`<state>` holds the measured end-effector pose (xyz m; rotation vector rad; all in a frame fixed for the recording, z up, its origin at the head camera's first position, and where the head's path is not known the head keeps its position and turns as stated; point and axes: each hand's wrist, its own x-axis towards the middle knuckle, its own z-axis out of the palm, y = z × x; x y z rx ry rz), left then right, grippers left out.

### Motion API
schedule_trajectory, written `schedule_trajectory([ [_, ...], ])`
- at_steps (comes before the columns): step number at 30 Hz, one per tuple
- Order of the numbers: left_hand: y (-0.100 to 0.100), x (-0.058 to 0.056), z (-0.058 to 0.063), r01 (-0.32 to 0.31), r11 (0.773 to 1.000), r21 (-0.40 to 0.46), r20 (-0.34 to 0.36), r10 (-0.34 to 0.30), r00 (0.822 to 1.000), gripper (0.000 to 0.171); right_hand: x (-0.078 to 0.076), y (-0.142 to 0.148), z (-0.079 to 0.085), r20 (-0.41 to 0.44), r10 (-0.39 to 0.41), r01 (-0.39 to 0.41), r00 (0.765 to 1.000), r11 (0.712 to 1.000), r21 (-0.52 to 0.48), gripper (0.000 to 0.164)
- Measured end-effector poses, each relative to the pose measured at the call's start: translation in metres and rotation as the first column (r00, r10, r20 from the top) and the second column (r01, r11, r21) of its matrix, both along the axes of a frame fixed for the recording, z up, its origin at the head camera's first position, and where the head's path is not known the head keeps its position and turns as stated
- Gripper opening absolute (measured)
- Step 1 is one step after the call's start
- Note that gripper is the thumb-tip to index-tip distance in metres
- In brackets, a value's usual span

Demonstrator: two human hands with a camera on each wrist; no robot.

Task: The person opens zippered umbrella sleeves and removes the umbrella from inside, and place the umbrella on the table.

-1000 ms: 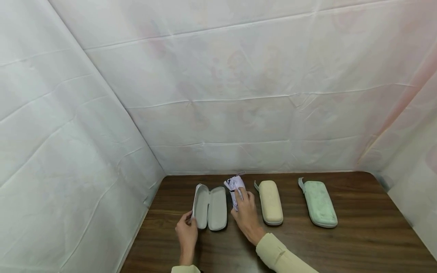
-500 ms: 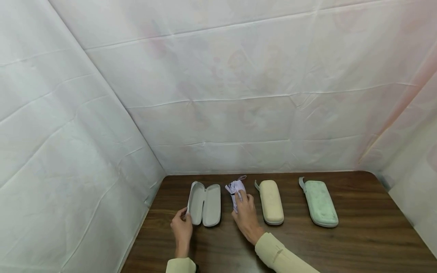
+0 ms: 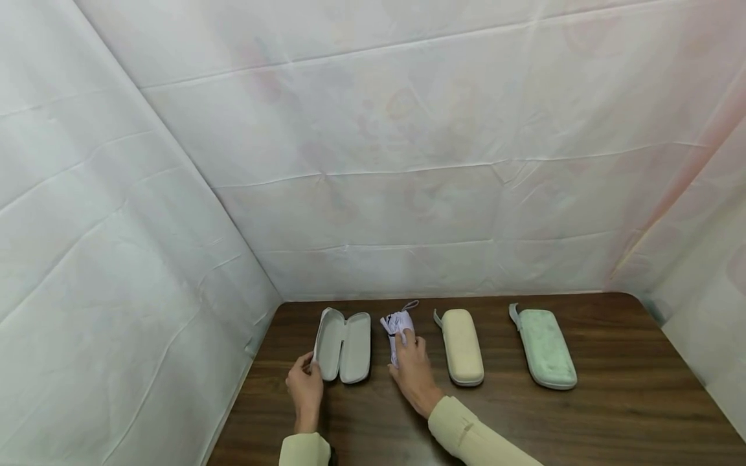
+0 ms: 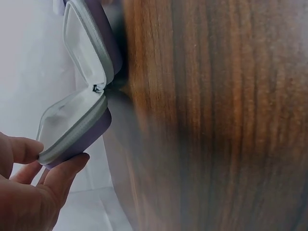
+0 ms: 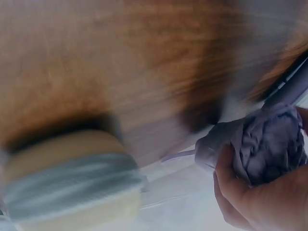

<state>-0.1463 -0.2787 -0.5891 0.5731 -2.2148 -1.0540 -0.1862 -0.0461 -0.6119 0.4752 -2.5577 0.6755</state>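
On the left of the table an unzipped hard case (image 3: 356, 349) lies spread apart, pale grey inside; the left wrist view shows its purple shell (image 4: 86, 137). My left hand (image 3: 305, 389) pinches the near outer edge of its left half between thumb and fingers. Just right of the case, my right hand (image 3: 416, 372) grips a lavender folded umbrella (image 3: 399, 321) from above, its wrist loop pointing toward the back. In the right wrist view, thumb and fingers wrap the umbrella's bunched fabric (image 5: 269, 149). Part of the umbrella is hidden under that hand.
A closed cream zip case (image 3: 462, 346) lies to the right of my right hand, close by. Farther right is a closed mint-green case (image 3: 546, 349) with a strap. White cloth (image 3: 379, 213) hangs behind and along the sides of the dark wooden table (image 3: 629, 382).
My left hand has shifted the spread case left and slightly toward the back, widening its distance from the umbrella. My right hand, still gripping the umbrella, has moved slightly left.
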Motion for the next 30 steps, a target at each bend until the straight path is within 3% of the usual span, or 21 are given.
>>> schedule_trajectory([
  [5,-0.003,-0.007,-0.001,-0.015,1.0,-0.01,-0.017,0.015,1.0,0.021,-0.005,-0.01,0.002,0.039,-0.005,0.001,0.999,0.997,0.082,0.081],
  [10,-0.005,-0.011,-0.003,-0.011,1.0,0.014,0.03,0.01,1.0,0.021,-0.008,-0.018,0.003,0.026,-0.04,0.036,0.999,0.992,0.124,0.083],
  [14,-0.006,-0.014,-0.005,-0.006,1.0,0.03,0.061,0.004,0.998,0.023,-0.009,-0.021,0.003,0.054,-0.057,0.051,0.997,0.993,0.104,0.084],
  [23,-0.009,-0.019,-0.011,-0.004,1.0,0.029,0.034,0.003,0.999,0.022,-0.012,-0.027,0.0,0.16,-0.079,0.073,0.984,0.996,0.043,0.088],
  [30,-0.007,-0.02,-0.011,0.032,0.999,0.025,0.035,-0.033,0.999,0.023,-0.013,-0.033,-0.003,0.166,-0.082,0.075,0.983,0.996,0.048,0.091],
])
